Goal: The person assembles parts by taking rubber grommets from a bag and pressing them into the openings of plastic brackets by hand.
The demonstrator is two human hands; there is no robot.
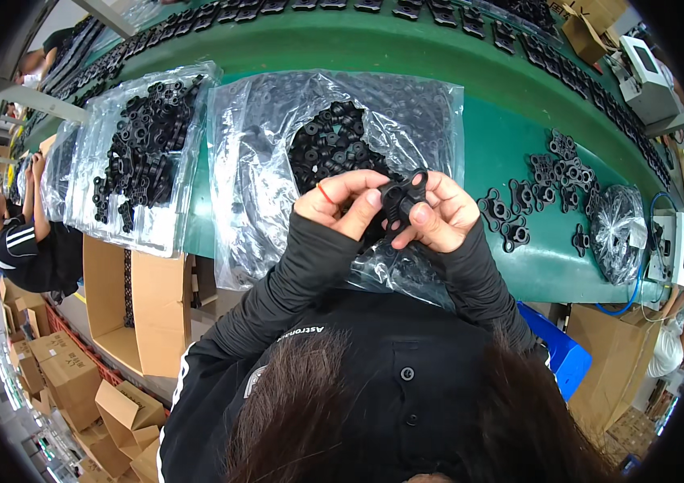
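Note:
Both hands meet over an opened clear plastic bag (253, 177) full of small black round parts (330, 141). My right hand (448, 213) is closed on a black plastic bracket with ring-shaped ends (418, 187), thumb pressed against it. My left hand (342, 203) pinches at the bracket's left side, thumb and forefinger against a small black round part (392, 196). Fingers partly cover where the two pieces touch, so I cannot tell whether they are joined.
Loose black brackets (571, 173) lie to the right on the green table (547, 270), beside a bundled plastic bag (619, 233). At left, a clear tray (76, 193) holds more black parts. Rows of parts line the far side. Cardboard boxes (161, 314) and a co-worker (28, 241) are at left.

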